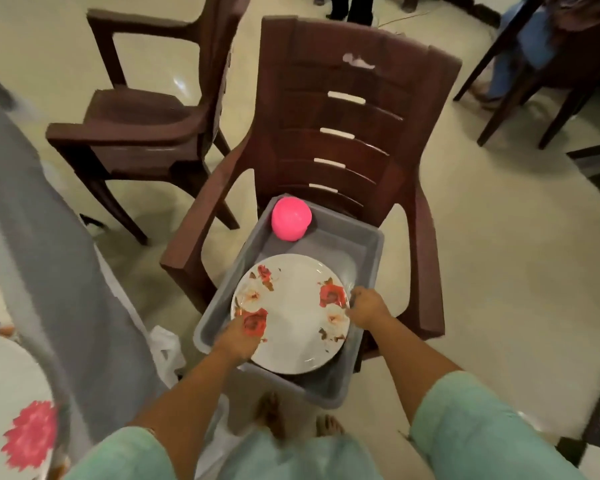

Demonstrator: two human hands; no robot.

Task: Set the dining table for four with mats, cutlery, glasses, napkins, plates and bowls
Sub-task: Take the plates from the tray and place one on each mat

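Seen from above, a person in pale green sleeves stands with bare feet on a cream tiled floor [499,271]. At the near left edge lies a white plate with a pink flower [11,410], blurred, on a table [49,271] covered in grey cloth. Both arms reach forward to a white floral plate [291,313]. The left hand [238,336] grips its near left rim, fingers curled over the edge. The right hand [366,308] pinches its right rim, fingers curled round the edge. The plate sits at the top of a grey plastic tub [368,251]; whether more plates lie under it is hard to tell. The tub rests on the seat of a brown plastic armchair [343,116]. At the tub's far end stands a pink bowl-like thing [291,219], upside down, touching the far wall. Further left stands a second brown chair [146,116], turned sideways. At far right, dark wooden chair legs [499,109] are visible.
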